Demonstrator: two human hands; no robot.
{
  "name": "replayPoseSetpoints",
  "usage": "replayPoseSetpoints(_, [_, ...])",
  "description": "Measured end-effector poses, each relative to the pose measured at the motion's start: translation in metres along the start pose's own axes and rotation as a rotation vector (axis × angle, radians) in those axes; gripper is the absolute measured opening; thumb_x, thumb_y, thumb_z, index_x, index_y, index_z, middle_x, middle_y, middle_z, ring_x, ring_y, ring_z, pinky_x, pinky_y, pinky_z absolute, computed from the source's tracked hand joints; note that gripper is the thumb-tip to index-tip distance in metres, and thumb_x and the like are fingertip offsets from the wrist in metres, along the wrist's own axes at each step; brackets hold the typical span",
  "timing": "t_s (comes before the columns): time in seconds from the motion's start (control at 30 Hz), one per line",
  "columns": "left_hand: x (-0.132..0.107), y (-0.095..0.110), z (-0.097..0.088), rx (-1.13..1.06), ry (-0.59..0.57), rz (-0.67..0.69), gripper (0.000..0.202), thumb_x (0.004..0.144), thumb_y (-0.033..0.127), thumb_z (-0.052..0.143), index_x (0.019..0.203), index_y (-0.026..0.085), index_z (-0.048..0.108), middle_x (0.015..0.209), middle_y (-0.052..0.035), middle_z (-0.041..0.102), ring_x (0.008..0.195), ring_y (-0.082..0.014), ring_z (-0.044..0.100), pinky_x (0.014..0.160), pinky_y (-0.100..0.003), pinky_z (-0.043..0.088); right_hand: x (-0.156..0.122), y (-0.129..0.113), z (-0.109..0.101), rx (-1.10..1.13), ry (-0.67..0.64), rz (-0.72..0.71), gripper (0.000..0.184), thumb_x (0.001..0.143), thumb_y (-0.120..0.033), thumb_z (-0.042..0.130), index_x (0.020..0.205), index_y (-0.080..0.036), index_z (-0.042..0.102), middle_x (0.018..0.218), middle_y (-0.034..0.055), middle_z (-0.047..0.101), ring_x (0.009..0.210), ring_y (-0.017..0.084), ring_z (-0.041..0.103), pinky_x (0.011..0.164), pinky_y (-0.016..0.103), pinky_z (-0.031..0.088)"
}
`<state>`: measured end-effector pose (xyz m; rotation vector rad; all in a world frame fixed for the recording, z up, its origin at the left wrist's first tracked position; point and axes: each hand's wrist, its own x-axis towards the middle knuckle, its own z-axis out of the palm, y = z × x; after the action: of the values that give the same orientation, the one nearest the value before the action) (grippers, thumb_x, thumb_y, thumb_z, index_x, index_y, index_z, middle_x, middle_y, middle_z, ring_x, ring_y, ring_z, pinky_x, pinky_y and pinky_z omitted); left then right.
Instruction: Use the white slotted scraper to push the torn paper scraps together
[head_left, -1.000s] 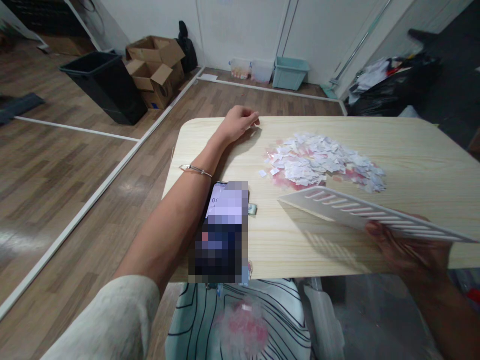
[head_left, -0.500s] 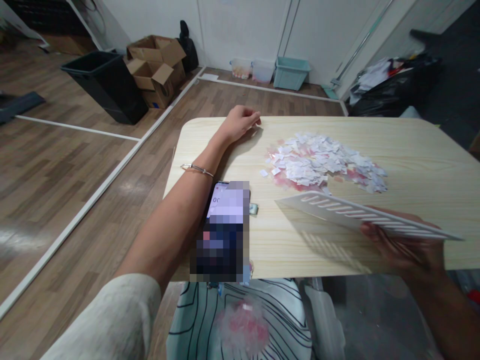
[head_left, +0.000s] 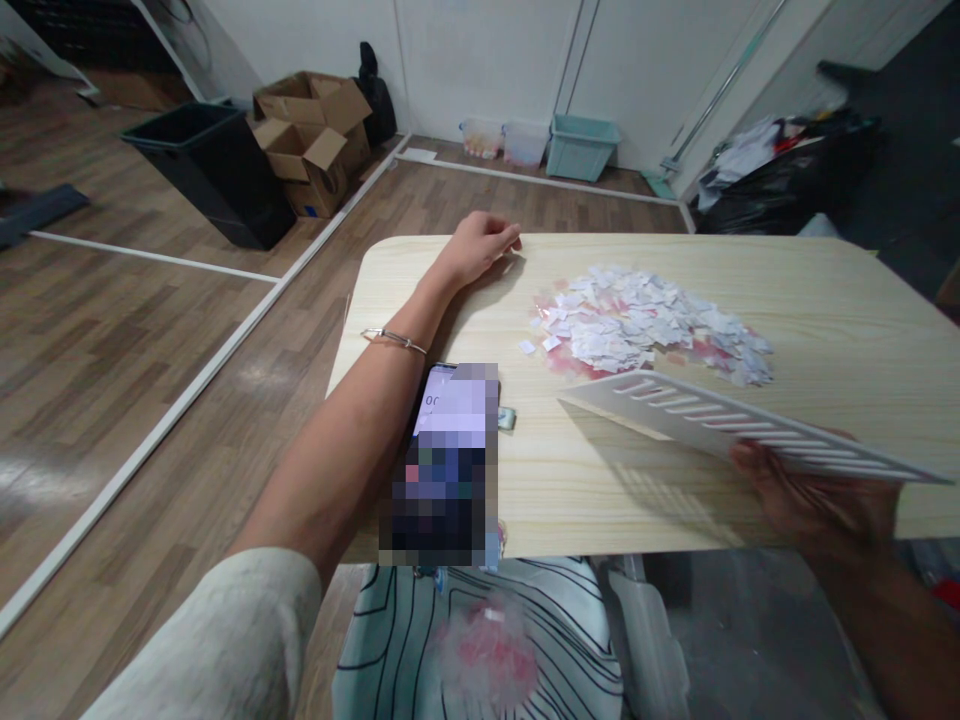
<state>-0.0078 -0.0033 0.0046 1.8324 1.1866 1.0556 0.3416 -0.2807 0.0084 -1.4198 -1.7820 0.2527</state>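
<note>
My left hand [head_left: 478,247] rests at the far edge of the light wooden table [head_left: 825,300], fingers curled shut, a small white scrap seemingly at their tips. My right hand [head_left: 814,495] grips a white slotted plastic board [head_left: 742,425], held flat and low above the table, just in front of a heap of small white and pink paper pieces [head_left: 645,322]. A phone [head_left: 450,460] lies on the table beside my left forearm, which wears a thin bracelet [head_left: 394,340].
A small green item [head_left: 506,418] lies right of the phone. On the floor beyond stand a black bin [head_left: 214,180], open cardboard boxes [head_left: 311,135], a teal tub [head_left: 581,145] and black bags with clutter [head_left: 787,170]. Patterned cloth [head_left: 480,640] covers my lap.
The slotted board dipped and shifted slightly left, then came back to nearly where it was. My left hand stayed still.
</note>
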Motion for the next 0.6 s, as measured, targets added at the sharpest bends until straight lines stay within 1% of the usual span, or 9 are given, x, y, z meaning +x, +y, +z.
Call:
replayPoseSetpoints(0.03, [0.0,0.0,0.0,0.002,0.001,0.0,0.026,0.1,0.027,0.066,0.077,0.016,0.069,0.061,0.0,0.052,0.063,-0.012,0.047,0.066,-0.029,0.042,0.002,-0.003,0.001,0.002,-0.004,-0.034,0.003,0.088,-0.037,0.084,0.091,-0.036,0.084,0.078,0.0001,0.083,0.075,0.031,0.083,0.067,0.042,0.071])
replayPoseSetpoints(0.1, [0.0,0.001,0.0,0.005,0.002,-0.003,0.026,0.1,0.027,0.066,0.077,0.016,0.069,0.062,-0.0002,0.052,0.063,-0.0118,0.047,0.067,-0.029,0.042,0.008,-0.01,0.004,0.019,-0.051,-0.104,0.002,0.089,-0.035,0.083,0.09,-0.037,0.085,0.076,-0.0018,0.083,0.07,0.029,0.084,0.066,0.039,0.071])
replayPoseSetpoints(0.2, [-0.001,0.002,0.001,0.007,0.004,-0.014,0.027,0.101,0.027,0.065,0.077,0.016,0.069,0.062,-0.0001,0.051,0.062,-0.0119,0.048,0.068,-0.03,0.043,0.015,-0.019,0.005,0.029,-0.106,-0.205,0.014,0.093,-0.027,0.078,0.095,-0.039,0.086,0.076,-0.003,0.084,0.067,0.027,0.083,0.067,0.037,0.072])
replayPoseSetpoints(0.27, [-0.001,0.002,0.002,0.01,0.0,-0.022,0.028,0.102,0.027,0.062,0.077,0.016,0.07,0.062,-0.0001,0.051,0.062,-0.012,0.047,0.068,-0.03,0.043,0.017,-0.022,0.004,0.025,-0.121,-0.236,0.018,0.093,-0.024,0.077,0.097,-0.039,0.086,0.077,-0.0028,0.085,0.068,0.028,0.084,0.066,0.037,0.072])
replayPoseSetpoints(0.37, [-0.001,0.003,0.001,0.016,-0.003,-0.027,0.029,0.103,0.026,0.061,0.077,0.016,0.07,0.061,0.0003,0.049,0.063,-0.0124,0.046,0.069,-0.031,0.043,0.018,-0.025,0.001,0.021,-0.131,-0.255,0.017,0.093,-0.025,0.077,0.095,-0.04,0.086,0.076,-0.0028,0.085,0.068,0.028,0.085,0.062,0.036,0.071])
replayPoseSetpoints(0.43, [-0.001,0.003,0.001,0.015,-0.002,-0.023,0.028,0.102,0.026,0.063,0.076,0.016,0.07,0.06,0.0006,0.049,0.064,-0.0126,0.047,0.07,-0.031,0.043,0.017,-0.026,-0.001,-0.009,-0.103,-0.229,0.014,0.092,-0.028,0.078,0.09,-0.04,0.085,0.074,-0.0027,0.084,0.069,0.028,0.085,0.061,0.036,0.071])
replayPoseSetpoints(0.53, [-0.002,0.003,0.0,0.005,0.003,-0.013,0.027,0.101,0.027,0.064,0.076,0.016,0.07,0.061,0.0004,0.05,0.064,-0.0127,0.048,0.07,-0.03,0.043,0.012,-0.025,-0.002,-0.082,0.013,-0.139,0.009,0.091,-0.034,0.08,0.085,-0.038,0.085,0.073,-0.0007,0.084,0.071,0.031,0.085,0.063,0.041,0.072])
replayPoseSetpoints(0.6, [-0.002,0.003,0.0,0.0,0.007,-0.008,0.027,0.101,0.027,0.064,0.077,0.017,0.07,0.061,-0.0003,0.052,0.064,-0.0129,0.048,0.069,-0.031,0.043,0.008,-0.022,0.0,-0.082,0.111,-0.078,0.008,0.092,-0.033,0.082,0.085,-0.037,0.085,0.077,0.0005,0.086,0.073,0.032,0.086,0.068,0.045,0.074])
